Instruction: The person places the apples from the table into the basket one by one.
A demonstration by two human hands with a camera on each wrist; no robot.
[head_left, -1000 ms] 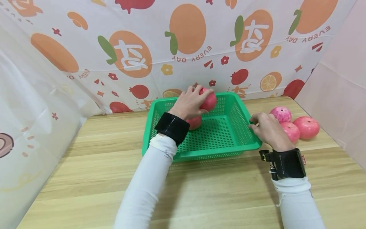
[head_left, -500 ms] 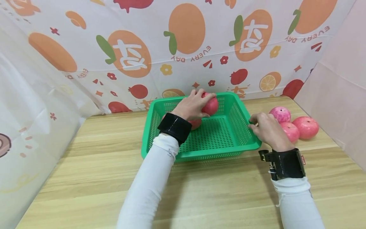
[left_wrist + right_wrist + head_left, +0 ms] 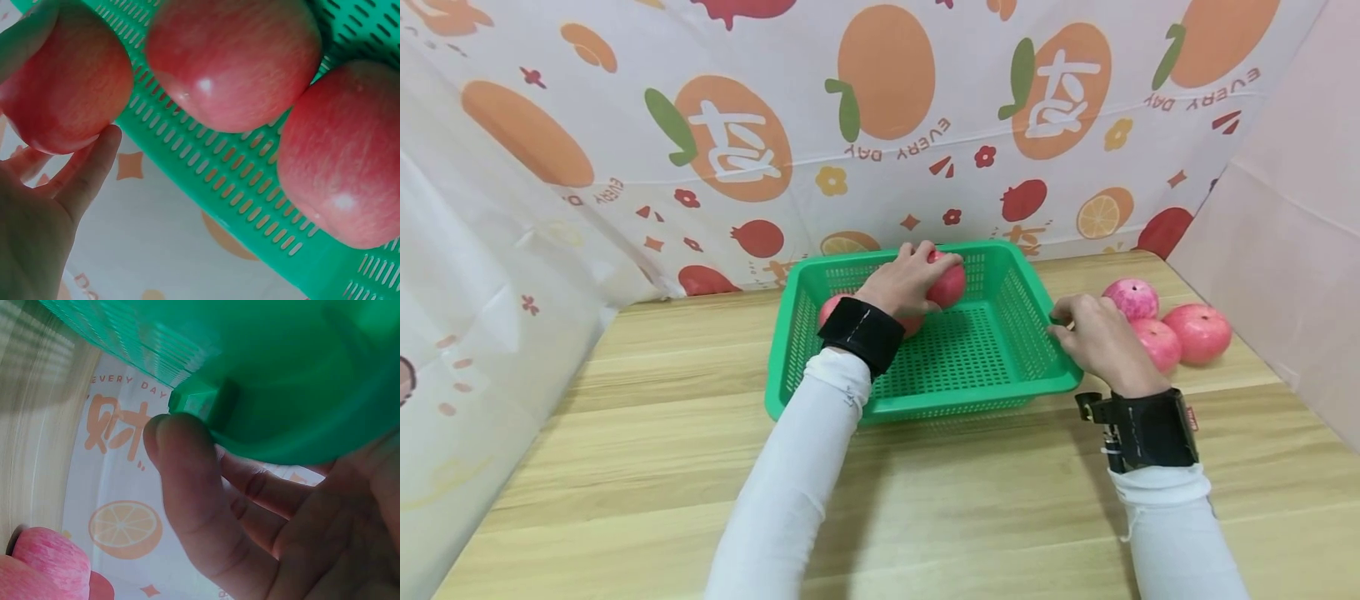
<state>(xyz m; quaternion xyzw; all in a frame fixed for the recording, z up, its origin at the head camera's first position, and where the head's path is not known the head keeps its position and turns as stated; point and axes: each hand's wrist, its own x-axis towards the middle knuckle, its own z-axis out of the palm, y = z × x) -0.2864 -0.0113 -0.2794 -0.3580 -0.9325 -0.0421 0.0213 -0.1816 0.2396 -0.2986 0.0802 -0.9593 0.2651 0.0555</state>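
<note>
With fingers and thumb spread round it, my left hand [image 3: 901, 282] holds a red apple [image 3: 950, 287] low inside the green plastic basket [image 3: 970, 401], near its back wall. Two more apples lie in the basket; one apple [image 3: 831, 308] shows left of the wrist and the other is mostly covered by the hand. The left wrist view shows the held apple [image 3: 72, 81] apart from the two side by side. My right hand [image 3: 1103, 340] grips the basket's right rim. From the right wrist, thumb and fingers are seen at the green rim [image 3: 294, 453].
Three apples, a streaked pink apple [image 3: 1132, 298], a front apple [image 3: 1157, 343] and a larger apple [image 3: 1199, 333], cluster on the wooden table [image 3: 985, 508] right of the basket, close by my right hand. A fruit-print cloth [image 3: 887, 196] hangs behind; a pale panel [image 3: 1292, 275] borders the right.
My left hand has lowered the apple deeper into the basket. The right hand keeps its grip on the rim, and the basket stays in place.
</note>
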